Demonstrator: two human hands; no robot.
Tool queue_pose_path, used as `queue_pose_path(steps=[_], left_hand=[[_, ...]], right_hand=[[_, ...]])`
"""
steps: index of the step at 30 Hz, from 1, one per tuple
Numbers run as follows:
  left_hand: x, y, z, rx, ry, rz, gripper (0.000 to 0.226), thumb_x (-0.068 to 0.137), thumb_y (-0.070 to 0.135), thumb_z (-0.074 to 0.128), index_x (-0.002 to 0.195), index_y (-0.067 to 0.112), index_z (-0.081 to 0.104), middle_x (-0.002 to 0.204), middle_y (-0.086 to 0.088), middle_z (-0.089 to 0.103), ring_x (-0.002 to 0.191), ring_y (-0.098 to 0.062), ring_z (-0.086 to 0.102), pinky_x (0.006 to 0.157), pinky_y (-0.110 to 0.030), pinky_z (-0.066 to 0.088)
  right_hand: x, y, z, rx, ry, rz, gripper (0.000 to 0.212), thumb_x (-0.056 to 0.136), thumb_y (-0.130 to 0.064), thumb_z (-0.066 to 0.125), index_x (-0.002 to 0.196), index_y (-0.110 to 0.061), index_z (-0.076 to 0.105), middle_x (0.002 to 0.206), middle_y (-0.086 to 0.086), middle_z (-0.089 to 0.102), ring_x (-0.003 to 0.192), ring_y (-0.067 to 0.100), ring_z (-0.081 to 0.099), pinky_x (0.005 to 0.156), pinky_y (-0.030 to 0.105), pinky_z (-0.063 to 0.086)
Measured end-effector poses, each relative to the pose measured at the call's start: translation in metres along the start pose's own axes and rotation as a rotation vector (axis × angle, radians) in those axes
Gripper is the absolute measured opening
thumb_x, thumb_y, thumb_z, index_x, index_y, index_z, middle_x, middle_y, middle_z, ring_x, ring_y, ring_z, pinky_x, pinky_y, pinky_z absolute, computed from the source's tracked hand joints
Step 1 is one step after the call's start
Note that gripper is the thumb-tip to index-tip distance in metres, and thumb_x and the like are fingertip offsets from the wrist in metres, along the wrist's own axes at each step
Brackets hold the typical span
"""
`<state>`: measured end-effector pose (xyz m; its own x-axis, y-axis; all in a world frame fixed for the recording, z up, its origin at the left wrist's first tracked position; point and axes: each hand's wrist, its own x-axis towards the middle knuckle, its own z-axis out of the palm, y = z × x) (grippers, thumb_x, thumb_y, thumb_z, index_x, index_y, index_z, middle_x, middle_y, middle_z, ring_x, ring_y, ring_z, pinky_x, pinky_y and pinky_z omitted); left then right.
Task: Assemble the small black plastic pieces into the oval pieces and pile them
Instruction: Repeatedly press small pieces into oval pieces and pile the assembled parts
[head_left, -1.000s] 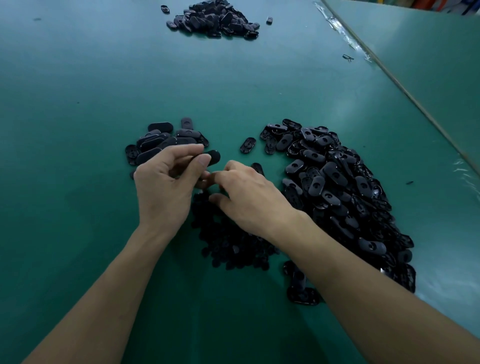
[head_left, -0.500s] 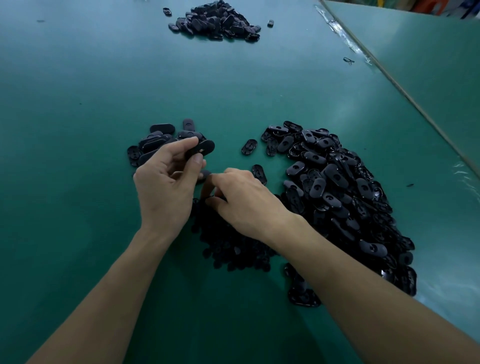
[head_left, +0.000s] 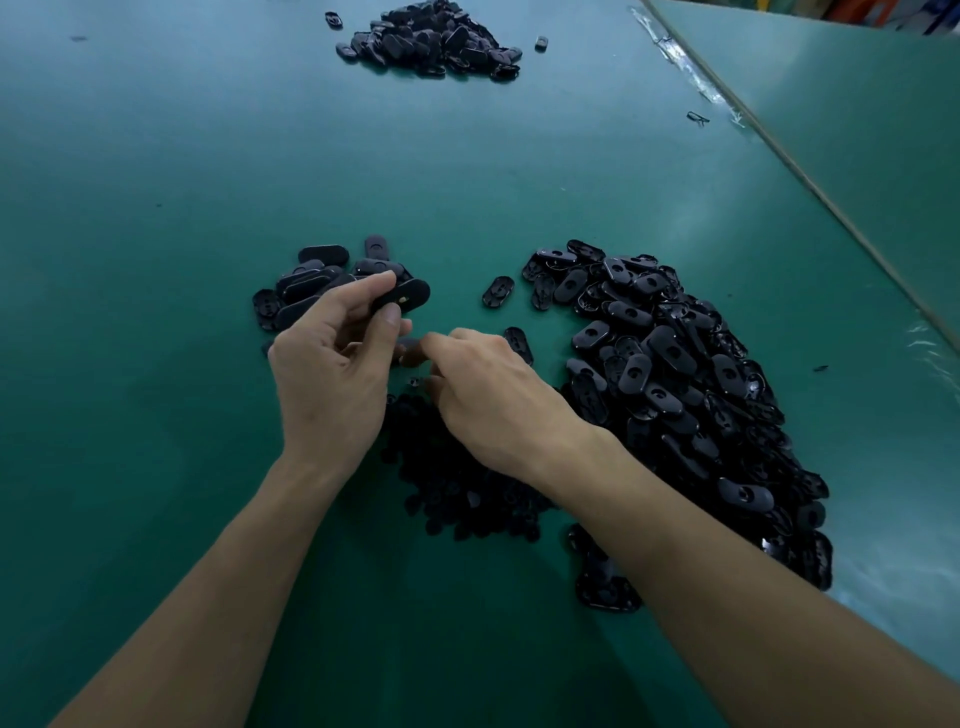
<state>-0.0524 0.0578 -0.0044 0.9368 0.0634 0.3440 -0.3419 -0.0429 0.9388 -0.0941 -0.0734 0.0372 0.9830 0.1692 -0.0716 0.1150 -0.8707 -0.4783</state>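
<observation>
My left hand (head_left: 332, 374) pinches a black oval piece (head_left: 408, 296) between thumb and forefinger, just above the small pile of oval pieces (head_left: 311, 283) at the left. My right hand (head_left: 493, 395) hovers with curled fingers over the heap of small black pieces (head_left: 457, 488). Its fingertips are hidden, so whether they pinch a small piece I cannot tell. A large heap of loose oval pieces (head_left: 675, 384) lies to the right.
Everything lies on a green table (head_left: 156, 208). A second heap of black parts (head_left: 436, 41) sits at the far edge. Two single oval pieces (head_left: 497, 291) lie between the piles. A table seam with clear tape (head_left: 691, 67) runs along the right.
My left hand has lifted the oval piece away from my right hand and up toward the left pile. My right hand dropped a little toward the small pieces.
</observation>
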Motion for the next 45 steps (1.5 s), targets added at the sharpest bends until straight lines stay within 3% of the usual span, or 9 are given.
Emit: queue_pose_path(steps=[5, 11, 15, 18, 23, 28, 34, 45], left_hand=[[0.001, 0.001, -0.001, 0.011, 0.018, -0.02, 0.026, 0.095, 0.008, 0.064, 0.109, 0.03, 0.069, 0.085, 0.018, 0.071, 0.082, -0.01, 0.075, 0.071, -0.024, 0.059], [0.0, 0.001, -0.001, 0.016, -0.007, -0.036, 0.023, 0.095, 0.002, 0.064, 0.113, 0.015, 0.069, 0.09, -0.002, 0.071, 0.077, -0.01, 0.074, 0.072, -0.02, 0.058], [0.0, 0.001, -0.003, 0.039, -0.059, -0.052, 0.022, 0.094, 0.003, 0.066, 0.111, 0.016, 0.07, 0.087, 0.001, 0.074, 0.072, -0.009, 0.073, 0.072, -0.021, 0.057], [-0.001, 0.001, -0.004, 0.038, -0.077, -0.063, 0.022, 0.092, 0.006, 0.07, 0.105, 0.023, 0.072, 0.085, 0.007, 0.075, 0.074, -0.012, 0.073, 0.076, -0.03, 0.06], [-0.004, 0.004, -0.004, 0.031, -0.126, -0.052, 0.025, 0.089, 0.012, 0.071, 0.103, 0.032, 0.072, 0.092, 0.001, 0.077, 0.08, -0.02, 0.074, 0.082, -0.044, 0.061], [-0.005, 0.004, -0.003, 0.025, -0.158, -0.05, 0.022, 0.092, 0.008, 0.072, 0.111, 0.019, 0.072, 0.098, -0.002, 0.076, 0.078, -0.018, 0.075, 0.077, -0.041, 0.062], [-0.005, 0.004, -0.003, 0.037, -0.191, -0.042, 0.021, 0.092, 0.006, 0.072, 0.112, 0.012, 0.074, 0.1, -0.002, 0.076, 0.084, -0.017, 0.075, 0.078, -0.036, 0.061], [-0.006, 0.005, 0.0, 0.02, -0.208, -0.028, 0.023, 0.09, 0.003, 0.072, 0.109, 0.016, 0.074, 0.096, 0.005, 0.076, 0.081, -0.011, 0.075, 0.074, -0.022, 0.058]], right_hand=[[0.001, 0.002, -0.009, 0.055, 0.026, 0.038, 0.028, 0.105, -0.018, 0.045, 0.124, -0.018, 0.065, 0.11, 0.007, 0.056, 0.102, 0.027, 0.057, 0.09, 0.045, 0.05], [0.0, 0.002, -0.02, 0.204, 0.136, 0.055, 0.021, 0.102, -0.018, 0.05, 0.108, -0.022, 0.07, 0.1, 0.002, 0.069, 0.092, 0.02, 0.065, 0.084, 0.043, 0.054], [-0.001, 0.0, -0.022, 0.251, 0.227, -0.003, 0.019, 0.099, -0.015, 0.058, 0.106, -0.021, 0.075, 0.087, -0.013, 0.068, 0.082, 0.002, 0.063, 0.081, 0.023, 0.053], [-0.002, 0.0, -0.022, 0.29, 0.287, -0.01, 0.016, 0.097, -0.012, 0.061, 0.104, -0.019, 0.074, 0.084, -0.012, 0.07, 0.078, 0.0, 0.065, 0.079, 0.017, 0.053], [-0.001, -0.001, -0.022, 0.295, 0.371, 0.003, 0.011, 0.095, -0.01, 0.064, 0.101, -0.016, 0.072, 0.089, -0.006, 0.072, 0.081, 0.002, 0.066, 0.076, 0.014, 0.051], [-0.001, -0.001, -0.025, 0.215, 0.395, -0.009, 0.011, 0.092, -0.013, 0.069, 0.097, -0.019, 0.077, 0.09, -0.003, 0.066, 0.085, 0.009, 0.061, 0.081, 0.019, 0.048], [-0.002, -0.002, -0.024, 0.282, 0.389, 0.011, 0.012, 0.092, -0.009, 0.069, 0.099, -0.015, 0.076, 0.088, -0.006, 0.073, 0.079, 0.001, 0.064, 0.078, 0.009, 0.05], [-0.001, -0.001, -0.02, 0.283, 0.421, 0.067, 0.009, 0.092, -0.01, 0.067, 0.094, -0.017, 0.072, 0.082, -0.006, 0.07, 0.076, 0.004, 0.065, 0.072, 0.019, 0.053]])
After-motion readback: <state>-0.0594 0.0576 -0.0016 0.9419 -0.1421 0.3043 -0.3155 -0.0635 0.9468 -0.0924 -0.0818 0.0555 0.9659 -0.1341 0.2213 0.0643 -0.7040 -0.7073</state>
